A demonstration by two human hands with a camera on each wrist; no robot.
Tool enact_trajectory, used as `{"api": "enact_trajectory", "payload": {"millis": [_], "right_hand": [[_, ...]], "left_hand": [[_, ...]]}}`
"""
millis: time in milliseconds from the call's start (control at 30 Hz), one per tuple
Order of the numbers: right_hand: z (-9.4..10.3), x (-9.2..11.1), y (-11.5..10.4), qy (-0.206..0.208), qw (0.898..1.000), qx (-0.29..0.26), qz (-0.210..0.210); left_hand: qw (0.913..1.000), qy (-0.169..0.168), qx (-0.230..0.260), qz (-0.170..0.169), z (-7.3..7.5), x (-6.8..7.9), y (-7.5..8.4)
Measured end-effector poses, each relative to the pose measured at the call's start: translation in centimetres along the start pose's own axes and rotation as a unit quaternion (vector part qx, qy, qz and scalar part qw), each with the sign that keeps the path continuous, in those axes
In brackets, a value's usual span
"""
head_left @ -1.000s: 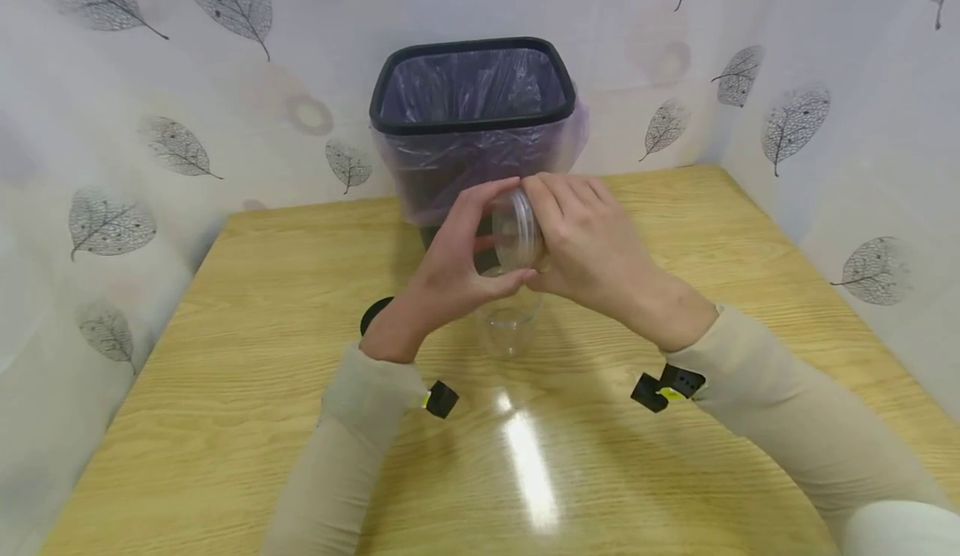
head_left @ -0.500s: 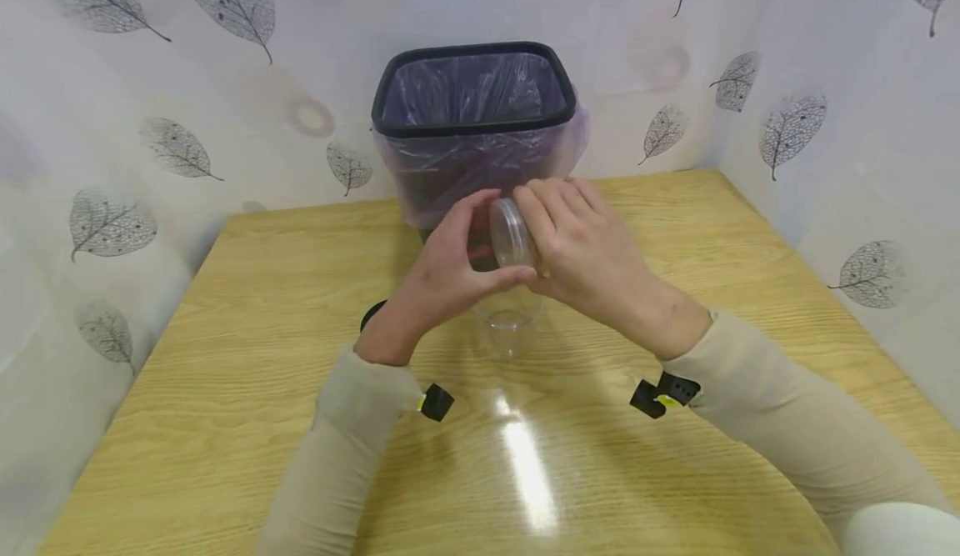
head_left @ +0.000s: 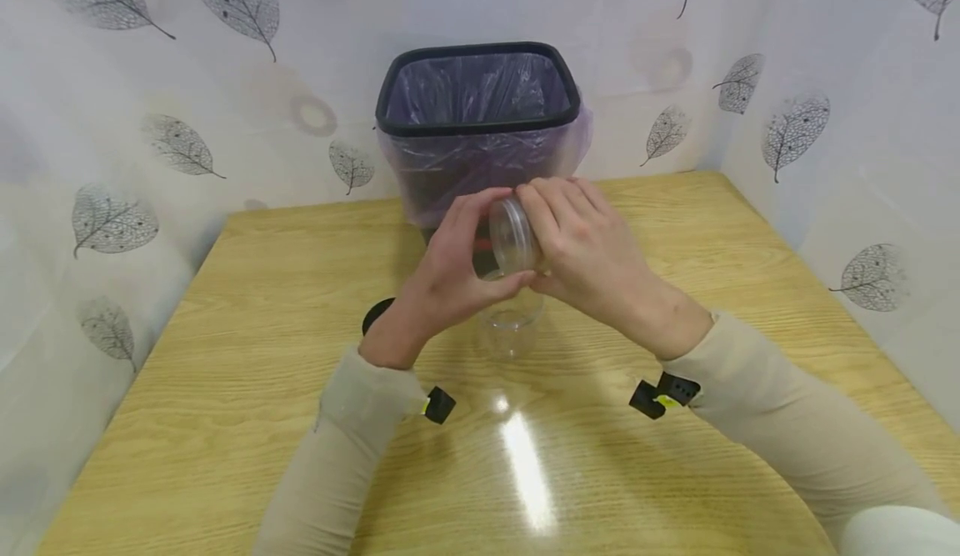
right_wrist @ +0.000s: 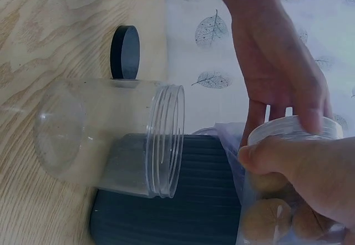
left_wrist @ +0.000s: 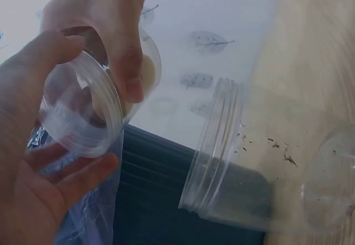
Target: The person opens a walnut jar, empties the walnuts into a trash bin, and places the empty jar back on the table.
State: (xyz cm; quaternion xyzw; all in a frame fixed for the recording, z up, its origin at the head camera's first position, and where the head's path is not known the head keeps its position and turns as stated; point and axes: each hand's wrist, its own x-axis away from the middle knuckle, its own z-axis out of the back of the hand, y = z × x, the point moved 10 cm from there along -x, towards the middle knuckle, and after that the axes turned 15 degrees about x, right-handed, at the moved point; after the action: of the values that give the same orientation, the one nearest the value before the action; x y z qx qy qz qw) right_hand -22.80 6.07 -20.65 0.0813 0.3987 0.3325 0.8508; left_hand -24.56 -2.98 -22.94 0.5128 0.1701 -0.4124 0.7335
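My right hand [head_left: 588,247] grips a clear plastic jar [right_wrist: 249,198] with several round brown pieces inside. The jar is tilted, its ridged clear rim end [left_wrist: 83,109] facing my left hand [head_left: 442,281]. The thumb and fingers of that hand curl round the rim end from opposite sides. Below the hands a second clear jar [head_left: 510,335] stands upright on the table, its threaded mouth uncovered. Small dark crumbs [left_wrist: 285,153] show in this lower jar in the left wrist view. The hands partly hide both jars in the head view.
Behind the hands stands a dark bin [head_left: 480,129] lined with a thin purple bag. A black round lid [right_wrist: 126,54] lies left of the standing jar. The wooden table [head_left: 225,373] meets a leaf-patterned covering [head_left: 247,122] at its back and sides.
The left fingers drew slightly off the held jar's rim half a second ago and lie along it again now. Otherwise both hands and the jars stay nearly in place.
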Motion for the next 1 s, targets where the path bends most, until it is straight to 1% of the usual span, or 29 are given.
{"api": "enact_trajectory", "payload": {"millis": [133, 167, 200, 267, 367, 467, 533, 600, 667, 800, 833, 900, 1000], "right_hand": [[0.0, 0.0, -0.1, 0.004, 1.0, 0.007, 0.004], [0.1, 0.1, -0.2, 0.005, 1.0, 0.009, 0.005], [0.1, 0.1, -0.1, 0.006, 1.0, 0.008, 0.004], [0.1, 0.1, -0.1, 0.007, 1.0, 0.006, 0.002], [0.2, 0.2, 0.0, 0.007, 1.0, 0.004, -0.002], [0.2, 0.2, 0.0, 0.006, 1.0, 0.006, -0.001], [0.2, 0.1, 0.0, 0.004, 1.0, 0.007, -0.001], [0.1, 0.1, -0.1, 0.001, 1.0, 0.007, 0.001], [0.1, 0.1, -0.2, -0.002, 1.0, 0.008, 0.003], [-0.1, 0.3, -0.3, -0.005, 1.0, 0.009, 0.008], [-0.1, 0.3, -0.4, -0.004, 1.0, 0.01, 0.009], [-0.1, 0.4, -0.4, -0.003, 1.0, 0.011, 0.011], [-0.1, 0.4, -0.4, -0.005, 1.0, 0.008, 0.013]], "left_hand": [[0.9973, 0.022, -0.011, 0.07, 0.3, 0.1, -1.0], [0.9963, 0.026, -0.009, 0.081, 0.3, 0.1, -1.2], [0.9959, 0.028, -0.008, 0.085, 0.3, 0.1, -1.2], [0.997, 0.024, -0.008, 0.074, 0.2, 0.1, -0.9], [0.9996, 0.011, -0.003, 0.024, -0.1, 0.0, -0.1], [0.9996, 0.002, -0.006, -0.026, -0.4, 0.0, 0.6], [0.9992, 0.002, -0.006, -0.039, -0.5, 0.1, 0.7], [0.9991, 0.004, -0.013, -0.04, -0.5, 0.2, 0.8], [0.9994, 0.006, -0.016, -0.03, -0.5, 0.3, 0.6], [0.9998, 0.009, -0.017, 0.007, -0.4, 0.5, 0.0], [0.9996, 0.011, -0.017, 0.022, -0.4, 0.5, -0.3], [0.9978, 0.017, -0.015, 0.063, -0.3, 0.5, -1.0], [0.9926, 0.028, -0.014, 0.117, -0.2, 0.6, -1.9]]}}
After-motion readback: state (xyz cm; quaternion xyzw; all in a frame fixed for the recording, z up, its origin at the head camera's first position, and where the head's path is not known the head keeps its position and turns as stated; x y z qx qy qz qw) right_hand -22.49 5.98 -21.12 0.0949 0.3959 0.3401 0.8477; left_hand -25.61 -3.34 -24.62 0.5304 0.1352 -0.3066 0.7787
